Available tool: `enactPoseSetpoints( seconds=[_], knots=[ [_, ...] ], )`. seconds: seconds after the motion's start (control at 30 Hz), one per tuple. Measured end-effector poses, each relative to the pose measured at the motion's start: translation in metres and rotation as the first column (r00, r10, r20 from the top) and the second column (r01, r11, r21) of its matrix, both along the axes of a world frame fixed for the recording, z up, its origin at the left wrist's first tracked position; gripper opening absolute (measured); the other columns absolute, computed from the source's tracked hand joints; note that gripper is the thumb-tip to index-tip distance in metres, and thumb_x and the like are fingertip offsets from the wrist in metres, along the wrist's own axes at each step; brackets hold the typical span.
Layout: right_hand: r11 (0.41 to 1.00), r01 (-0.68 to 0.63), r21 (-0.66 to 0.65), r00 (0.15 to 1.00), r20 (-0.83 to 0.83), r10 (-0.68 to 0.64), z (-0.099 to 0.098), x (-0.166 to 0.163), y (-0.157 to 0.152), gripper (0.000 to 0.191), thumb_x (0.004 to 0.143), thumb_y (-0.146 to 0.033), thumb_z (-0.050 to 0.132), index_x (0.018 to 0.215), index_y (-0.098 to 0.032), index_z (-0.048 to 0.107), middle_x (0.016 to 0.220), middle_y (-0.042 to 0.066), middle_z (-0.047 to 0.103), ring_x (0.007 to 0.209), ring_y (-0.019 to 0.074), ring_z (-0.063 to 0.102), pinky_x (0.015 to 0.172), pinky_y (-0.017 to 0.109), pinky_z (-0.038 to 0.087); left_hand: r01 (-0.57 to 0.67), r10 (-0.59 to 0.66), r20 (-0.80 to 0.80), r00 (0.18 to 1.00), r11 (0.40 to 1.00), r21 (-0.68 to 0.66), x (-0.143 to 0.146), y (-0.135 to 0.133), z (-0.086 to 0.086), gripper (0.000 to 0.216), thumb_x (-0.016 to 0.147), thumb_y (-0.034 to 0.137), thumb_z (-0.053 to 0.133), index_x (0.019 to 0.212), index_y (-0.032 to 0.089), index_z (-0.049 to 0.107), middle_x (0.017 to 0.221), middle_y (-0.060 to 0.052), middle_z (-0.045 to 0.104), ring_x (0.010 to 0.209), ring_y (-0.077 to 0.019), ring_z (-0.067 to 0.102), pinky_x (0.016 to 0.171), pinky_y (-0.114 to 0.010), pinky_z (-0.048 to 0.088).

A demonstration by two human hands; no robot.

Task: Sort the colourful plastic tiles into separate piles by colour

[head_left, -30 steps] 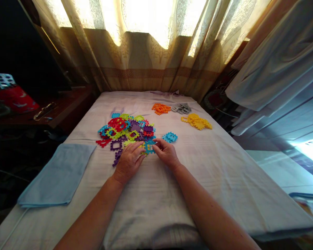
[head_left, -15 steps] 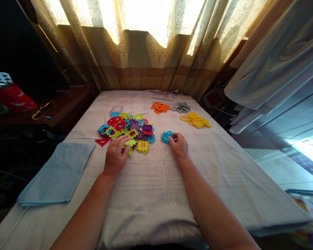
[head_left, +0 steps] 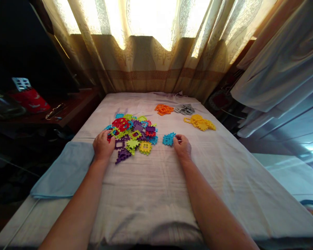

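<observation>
A mixed pile of coloured plastic puzzle tiles lies on the bed sheet. My left hand rests at the pile's left edge, fingers curled down over a red tile. A purple tile, a green tile and a yellow tile lie at the pile's near edge. My right hand is to the right of the pile, its curled fingertips pinching the edge of a small stack of blue tiles.
Sorted heaps lie farther back: orange tiles, grey tiles and yellow tiles. A folded blue cloth lies at the bed's left edge. A dark wooden side table stands to the left, and curtains hang behind.
My right hand carried a blue tile from the pile's near edge to the blue stack on the right. My left hand slid left along the pile to the red tile.
</observation>
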State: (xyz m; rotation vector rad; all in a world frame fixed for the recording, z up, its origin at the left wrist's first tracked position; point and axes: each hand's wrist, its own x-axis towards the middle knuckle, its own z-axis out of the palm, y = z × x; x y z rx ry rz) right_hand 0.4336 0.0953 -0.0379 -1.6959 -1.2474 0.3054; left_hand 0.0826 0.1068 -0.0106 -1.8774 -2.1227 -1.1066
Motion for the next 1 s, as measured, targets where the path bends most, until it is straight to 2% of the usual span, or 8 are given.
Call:
enactPoseSetpoints(
  seconds=[0.17,0.27,0.4,0.57,0.73,0.9,1.0],
  knots=[
    [1.000,-0.011,0.015,1.000,0.006,0.011,-0.001,-0.001,0.000,0.030,0.076,-0.040,0.051,0.089,-0.018,0.067,0.087,0.008,0.070,0.064,0.0169,0.057,0.071,0.033,0.050,-0.143,0.144,-0.007,0.990,0.978,-0.152,-0.028,0.031,0.010,0.036,0.077,0.033,0.053,0.108,0.019,0.067,0.115,-0.014,0.069,0.109,-0.0321,0.062,0.098,-0.046,0.047],
    [1.000,-0.006,0.010,1.000,0.002,0.006,0.001,-0.002,0.000,0.029,0.077,-0.038,0.051,0.089,-0.018,0.067,0.088,0.008,0.070,0.064,0.0165,0.058,0.071,0.032,0.050,-0.172,0.174,-0.010,0.985,0.958,-0.229,-0.039,0.043,0.013,0.037,0.074,0.036,0.057,0.106,0.020,0.068,0.108,-0.014,0.072,0.101,-0.0328,0.065,0.089,-0.045,0.051],
    [1.000,-0.011,-0.011,1.000,0.004,0.011,0.004,-0.004,-0.001,0.027,0.077,-0.035,0.051,0.090,-0.018,0.068,0.091,0.008,0.070,0.064,0.0160,0.058,0.073,0.033,0.050,-0.168,0.166,-0.036,0.985,0.925,-0.341,-0.039,0.050,0.017,0.039,0.075,0.040,0.057,0.106,0.021,0.070,0.103,-0.013,0.074,0.094,-0.0320,0.067,0.079,-0.041,0.052],
    [1.000,-0.011,-0.001,1.000,0.009,0.011,0.003,-0.005,0.000,0.026,0.078,-0.034,0.051,0.090,-0.018,0.069,0.092,0.008,0.069,0.066,0.0163,0.059,0.075,0.033,0.050,-0.162,0.152,-0.058,0.987,0.911,-0.378,-0.027,0.050,0.021,0.038,0.076,0.045,0.056,0.101,0.022,0.073,0.100,-0.012,0.075,0.091,-0.0321,0.067,0.073,-0.038,0.050],
    [1.000,-0.020,-0.006,1.000,0.012,0.020,-0.002,-0.002,0.003,0.028,0.077,-0.034,0.052,0.091,-0.018,0.070,0.092,0.007,0.069,0.066,0.0156,0.059,0.074,0.032,0.050,-0.156,0.118,-0.131,0.984,0.927,-0.341,-0.021,0.040,0.028,0.038,0.083,0.044,0.047,0.099,0.021,0.074,0.102,-0.012,0.074,0.092,-0.0289,0.067,0.074,-0.035,0.048],
    [1.000,-0.013,0.000,1.000,0.007,0.013,-0.002,-0.001,0.004,0.027,0.076,-0.034,0.053,0.090,-0.018,0.070,0.091,0.008,0.069,0.065,0.0151,0.057,0.073,0.031,0.050,-0.159,0.160,-0.007,0.987,0.975,-0.155,-0.017,0.025,0.040,0.037,0.086,0.042,0.046,0.099,0.019,0.071,0.099,-0.011,0.073,0.091,-0.0250,0.066,0.077,-0.032,0.049],
    [1.000,-0.010,0.020,1.000,-0.008,0.010,0.001,-0.001,0.003,0.027,0.076,-0.034,0.052,0.089,-0.018,0.071,0.090,0.008,0.070,0.065,0.0153,0.057,0.072,0.030,0.050,-0.102,0.105,0.067,0.992,0.994,-0.037,-0.004,0.013,0.043,0.038,0.087,0.044,0.046,0.101,0.019,0.070,0.098,-0.009,0.073,0.090,-0.0227,0.066,0.081,-0.030,0.049]
  ],
)
